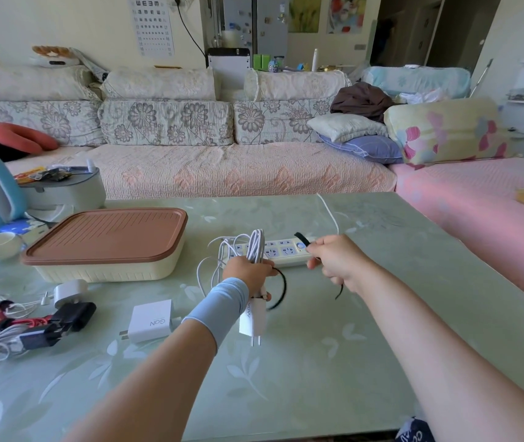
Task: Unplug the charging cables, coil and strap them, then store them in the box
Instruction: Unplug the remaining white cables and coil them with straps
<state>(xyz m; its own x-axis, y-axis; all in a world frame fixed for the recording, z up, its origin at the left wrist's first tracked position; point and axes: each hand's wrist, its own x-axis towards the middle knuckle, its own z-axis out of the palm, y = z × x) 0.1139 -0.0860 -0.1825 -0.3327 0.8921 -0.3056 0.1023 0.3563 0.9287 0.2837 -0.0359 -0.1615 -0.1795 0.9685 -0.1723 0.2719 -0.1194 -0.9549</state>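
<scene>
My left hand (pixel 248 274) grips the coiled white cable (pixel 254 247), its charger (pixel 252 320) hanging over the table (pixel 318 362). My right hand (pixel 337 261) pinches a black strap (pixel 302 239). The box (pixel 107 240) sits left, lid on.

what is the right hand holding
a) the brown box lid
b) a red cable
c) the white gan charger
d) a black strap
D: the right hand pinches a black strap above the table, while the left hand grips the coiled white cable.
</scene>
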